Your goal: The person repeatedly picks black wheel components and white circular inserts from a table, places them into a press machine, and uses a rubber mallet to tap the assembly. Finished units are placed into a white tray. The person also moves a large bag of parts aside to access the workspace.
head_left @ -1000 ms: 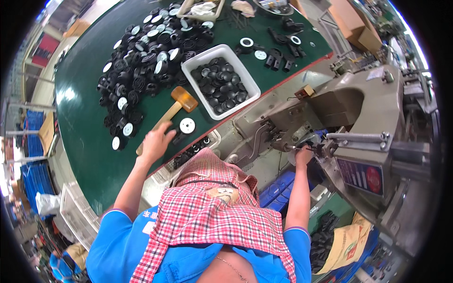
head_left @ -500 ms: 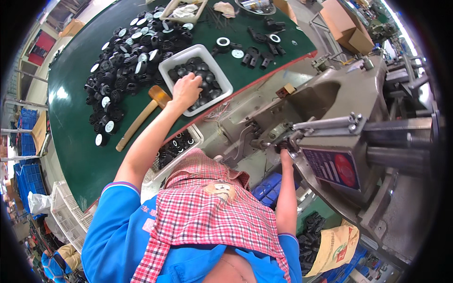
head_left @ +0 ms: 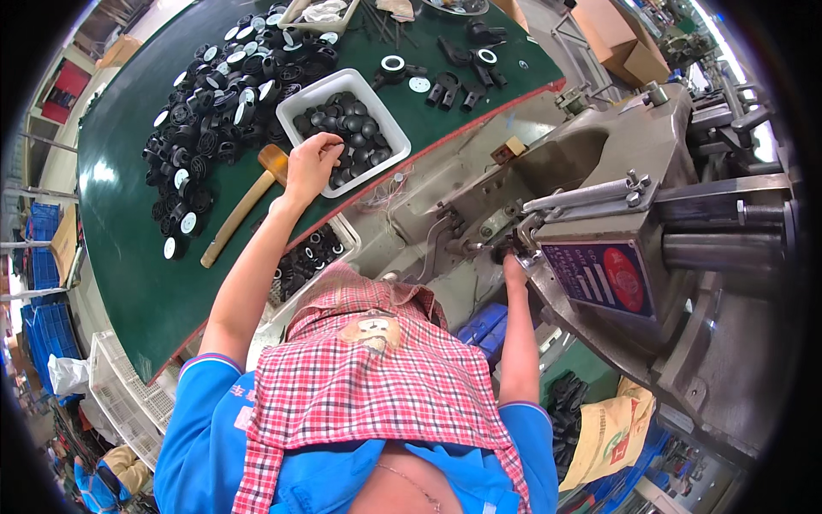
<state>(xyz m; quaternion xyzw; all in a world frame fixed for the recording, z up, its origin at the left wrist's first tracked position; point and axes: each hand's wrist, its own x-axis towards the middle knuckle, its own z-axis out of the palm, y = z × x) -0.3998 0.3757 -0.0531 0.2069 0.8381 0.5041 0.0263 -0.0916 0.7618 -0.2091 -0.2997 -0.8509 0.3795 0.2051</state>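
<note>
My left hand (head_left: 312, 168) is over the near left rim of a white plastic tray (head_left: 397, 128), its thumb and fingers pinched together. A small black cap (head_left: 339, 158) shows dark at the fingertips, partly covered by them. Many black domed caps (head_left: 354, 124) lie loose inside the tray. My right hand (head_left: 513, 267) reaches in at the front of a grey metal machine (head_left: 599, 210); its fingers are hidden among dark parts there. Beside my left wrist, a mallet (head_left: 240, 210) with a wooden handle and yellowish-brown head lies on the green table (head_left: 120, 257).
A heap of black wheel-like parts (head_left: 205, 120), several with white discs, covers the table's left. Black forked parts (head_left: 445, 90) lie at the far right. Below the table edge stands a crate of black parts (head_left: 308, 261). A paper sack (head_left: 608, 437) is at lower right.
My left hand has drawn back from among the caps to the tray's near left rim, its fingers now pinched. My right hand stays at the machine. The whole view has shifted slightly.
</note>
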